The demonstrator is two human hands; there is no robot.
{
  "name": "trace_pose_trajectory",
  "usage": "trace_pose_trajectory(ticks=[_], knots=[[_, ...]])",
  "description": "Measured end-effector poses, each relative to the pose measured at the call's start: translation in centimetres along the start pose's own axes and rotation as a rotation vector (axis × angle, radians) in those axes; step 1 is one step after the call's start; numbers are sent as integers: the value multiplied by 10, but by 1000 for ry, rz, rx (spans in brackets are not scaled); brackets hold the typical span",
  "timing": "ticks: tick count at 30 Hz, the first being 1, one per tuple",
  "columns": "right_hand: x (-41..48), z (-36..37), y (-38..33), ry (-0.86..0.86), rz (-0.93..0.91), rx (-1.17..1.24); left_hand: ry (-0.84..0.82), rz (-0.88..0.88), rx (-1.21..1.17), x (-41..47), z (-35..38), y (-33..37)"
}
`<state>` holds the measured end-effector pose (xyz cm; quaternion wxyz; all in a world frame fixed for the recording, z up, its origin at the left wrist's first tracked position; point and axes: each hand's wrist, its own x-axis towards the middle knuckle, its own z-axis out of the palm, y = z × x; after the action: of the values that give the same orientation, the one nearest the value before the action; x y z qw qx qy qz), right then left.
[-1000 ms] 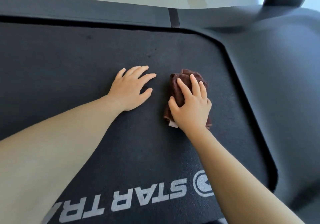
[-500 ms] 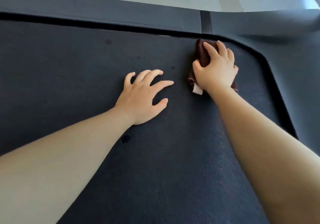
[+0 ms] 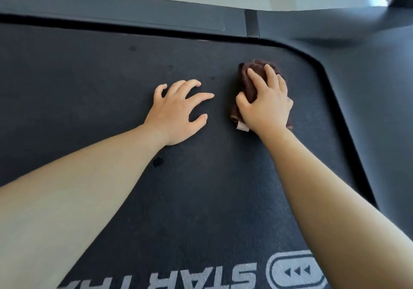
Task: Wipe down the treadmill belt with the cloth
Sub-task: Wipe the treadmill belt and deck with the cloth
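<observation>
Dark treadmill belt (image 3: 93, 101) lay beneath us. We kept our left hand (image 3: 176, 114) spread flat on it; our right hand (image 3: 267, 105) pressed the bunched brown cloth (image 3: 250, 81).

Cloth (image 3: 251, 81) on belt (image 3: 89, 87), right of left hand (image 3: 176, 114)

Pale grey lettering (image 3: 156, 279) stood printed on the treadmill belt (image 3: 89, 87), upside down to the camera, reading "STAR TR" before the frame edge cut it off. Beside it sat an oval logo (image 3: 296, 272) holding three small arrowheads.
</observation>
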<state>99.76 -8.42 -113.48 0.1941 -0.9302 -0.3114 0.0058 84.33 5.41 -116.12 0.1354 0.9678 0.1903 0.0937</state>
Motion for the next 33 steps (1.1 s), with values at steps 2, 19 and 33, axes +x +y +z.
trace_pose_trajectory(ticks=[2, 19, 33], knots=[[-36, -3, -2, 2, 3, -4, -5, -8, 5, 0, -1, 2], [-11, 27, -42, 24, -23, -20, 20, -75, -1, -24, -14, -30], [85, 40, -53, -18, -107, 2, 38, -74, -9, -22, -12, -32]])
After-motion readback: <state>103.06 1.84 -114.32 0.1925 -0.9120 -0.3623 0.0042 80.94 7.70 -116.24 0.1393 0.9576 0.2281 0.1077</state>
